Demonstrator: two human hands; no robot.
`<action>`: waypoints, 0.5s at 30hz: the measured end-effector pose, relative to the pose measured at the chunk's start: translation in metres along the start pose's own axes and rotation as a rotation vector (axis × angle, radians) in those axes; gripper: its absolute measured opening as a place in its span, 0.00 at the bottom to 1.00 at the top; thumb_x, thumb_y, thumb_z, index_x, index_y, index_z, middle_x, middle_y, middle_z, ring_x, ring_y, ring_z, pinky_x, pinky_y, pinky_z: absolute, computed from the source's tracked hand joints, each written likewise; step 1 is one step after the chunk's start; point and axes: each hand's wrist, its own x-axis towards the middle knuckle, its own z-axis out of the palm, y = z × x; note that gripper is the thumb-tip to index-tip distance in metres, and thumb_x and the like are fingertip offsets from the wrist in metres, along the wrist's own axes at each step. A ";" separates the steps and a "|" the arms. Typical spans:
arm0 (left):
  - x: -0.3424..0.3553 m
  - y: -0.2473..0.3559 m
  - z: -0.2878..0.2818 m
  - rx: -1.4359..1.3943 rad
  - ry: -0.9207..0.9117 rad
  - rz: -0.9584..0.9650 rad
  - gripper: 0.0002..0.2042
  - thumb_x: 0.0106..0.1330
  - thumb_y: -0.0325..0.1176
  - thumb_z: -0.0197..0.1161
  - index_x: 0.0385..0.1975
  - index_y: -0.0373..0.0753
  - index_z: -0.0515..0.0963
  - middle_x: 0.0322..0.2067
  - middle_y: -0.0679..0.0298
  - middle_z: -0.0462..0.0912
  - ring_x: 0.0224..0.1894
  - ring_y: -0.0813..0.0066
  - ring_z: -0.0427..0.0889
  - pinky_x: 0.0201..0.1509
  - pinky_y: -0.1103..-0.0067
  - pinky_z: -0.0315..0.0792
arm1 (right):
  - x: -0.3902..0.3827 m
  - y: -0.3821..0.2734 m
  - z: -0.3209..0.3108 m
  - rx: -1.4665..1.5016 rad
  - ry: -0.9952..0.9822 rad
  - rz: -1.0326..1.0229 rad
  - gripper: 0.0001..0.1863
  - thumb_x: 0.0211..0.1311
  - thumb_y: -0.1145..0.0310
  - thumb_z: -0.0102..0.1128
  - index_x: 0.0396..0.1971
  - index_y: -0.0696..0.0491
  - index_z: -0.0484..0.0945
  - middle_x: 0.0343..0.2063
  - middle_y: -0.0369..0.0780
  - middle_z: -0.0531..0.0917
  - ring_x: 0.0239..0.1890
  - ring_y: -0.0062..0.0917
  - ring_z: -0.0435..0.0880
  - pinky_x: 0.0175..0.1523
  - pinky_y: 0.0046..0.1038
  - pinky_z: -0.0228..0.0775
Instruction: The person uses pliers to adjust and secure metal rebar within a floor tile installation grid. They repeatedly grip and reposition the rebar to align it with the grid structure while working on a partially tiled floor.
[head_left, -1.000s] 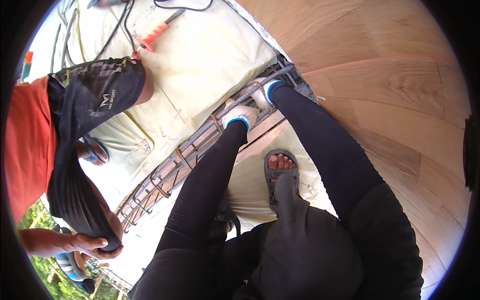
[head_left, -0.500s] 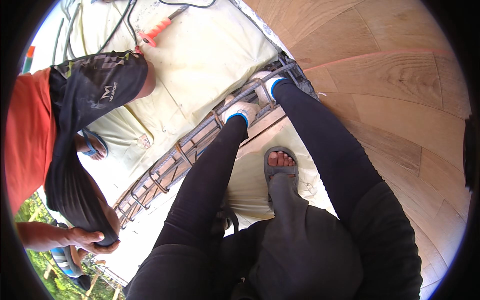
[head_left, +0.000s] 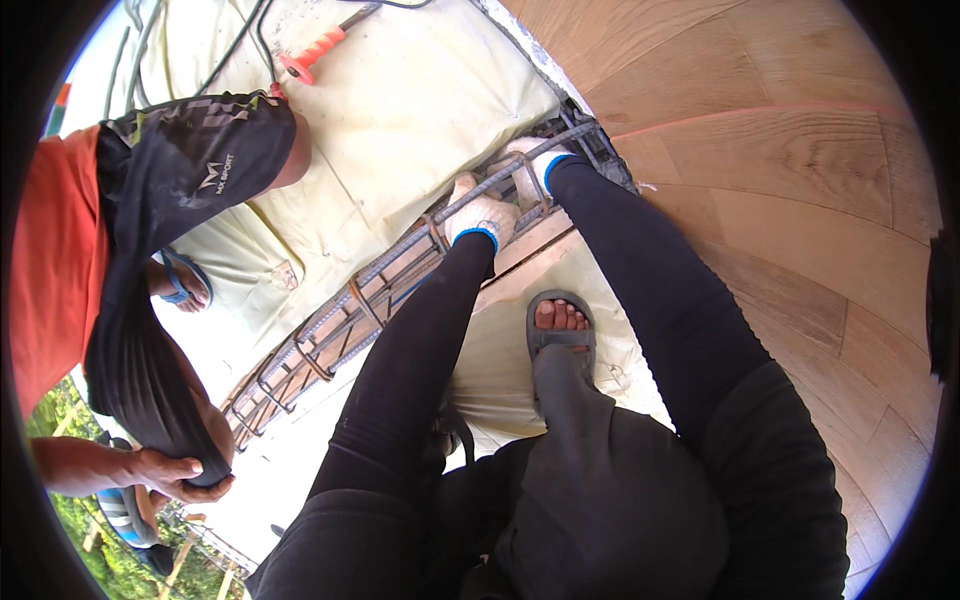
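A long steel rebar cage [head_left: 357,292] runs diagonally from the lower left up to the wall's foot. My left hand [head_left: 484,216], in a white knit glove with a blue cuff, closes on the cage near its upper end; one of its bars crosses over the glove. Just beyond and to the right, my right hand [head_left: 530,180], gloved alike, is down among the bars and closed on the cage close to the corner. Bars and the backs of the gloves hide most of the fingers on both hands.
Wood-look tiles [head_left: 760,190] form a surface along the right. A pale yellow sheet [head_left: 400,110] lies beyond the cage, with an orange-handled chisel [head_left: 318,54] and dark cables [head_left: 232,50] on it. At left, a co-worker in black shorts [head_left: 200,170] rests a hand [head_left: 180,474] by one knee.
Both my hands stay at the same spot on the cage, the left shifting only slightly. The co-worker's knee and hand have moved a little to the left.
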 end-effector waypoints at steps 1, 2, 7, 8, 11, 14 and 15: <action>0.000 0.001 0.000 -0.028 -0.014 -0.013 0.28 0.55 0.31 0.81 0.54 0.32 0.76 0.41 0.48 0.91 0.45 0.54 0.93 0.51 0.64 0.85 | 0.000 -0.002 -0.003 -0.005 -0.017 0.013 0.25 0.54 0.67 0.78 0.55 0.49 0.89 0.56 0.46 0.92 0.56 0.43 0.92 0.58 0.43 0.86; -0.001 0.003 -0.003 -0.054 -0.027 -0.031 0.27 0.56 0.30 0.81 0.55 0.32 0.76 0.41 0.47 0.91 0.45 0.54 0.93 0.50 0.64 0.85 | -0.003 -0.009 -0.006 -0.035 -0.056 0.032 0.30 0.50 0.68 0.81 0.58 0.46 0.88 0.57 0.44 0.91 0.57 0.42 0.92 0.59 0.43 0.86; 0.014 -0.024 0.006 0.040 -0.081 0.113 0.22 0.63 0.32 0.74 0.55 0.33 0.77 0.44 0.44 0.90 0.50 0.51 0.91 0.55 0.62 0.83 | -0.022 -0.023 -0.019 -0.120 -0.037 -0.003 0.17 0.59 0.67 0.76 0.49 0.53 0.91 0.55 0.48 0.92 0.57 0.43 0.93 0.57 0.46 0.88; 0.019 -0.026 0.006 0.160 -0.085 0.234 0.21 0.65 0.33 0.72 0.55 0.33 0.77 0.45 0.44 0.90 0.51 0.49 0.90 0.57 0.61 0.82 | -0.022 -0.021 -0.016 -0.125 -0.023 -0.007 0.18 0.58 0.67 0.77 0.49 0.52 0.91 0.55 0.48 0.92 0.57 0.43 0.92 0.58 0.45 0.87; 0.019 -0.029 0.009 0.106 -0.076 0.165 0.19 0.68 0.37 0.66 0.55 0.34 0.81 0.51 0.45 0.89 0.57 0.45 0.88 0.63 0.60 0.79 | -0.020 -0.017 -0.010 -0.138 0.022 -0.023 0.20 0.55 0.65 0.79 0.50 0.51 0.91 0.54 0.48 0.92 0.57 0.43 0.92 0.59 0.45 0.86; 0.026 -0.020 0.017 0.280 -0.108 0.096 0.16 0.69 0.31 0.63 0.55 0.37 0.82 0.51 0.48 0.90 0.57 0.46 0.88 0.63 0.60 0.79 | -0.020 -0.010 -0.007 -0.166 0.113 -0.044 0.23 0.52 0.64 0.80 0.50 0.49 0.91 0.53 0.48 0.92 0.58 0.44 0.91 0.61 0.44 0.85; 0.037 -0.023 0.018 0.488 -0.205 0.247 0.17 0.74 0.31 0.59 0.59 0.36 0.82 0.56 0.46 0.88 0.60 0.45 0.87 0.65 0.59 0.78 | -0.022 -0.009 -0.010 -0.179 0.149 -0.052 0.24 0.50 0.64 0.81 0.51 0.49 0.91 0.53 0.48 0.92 0.58 0.44 0.91 0.62 0.44 0.85</action>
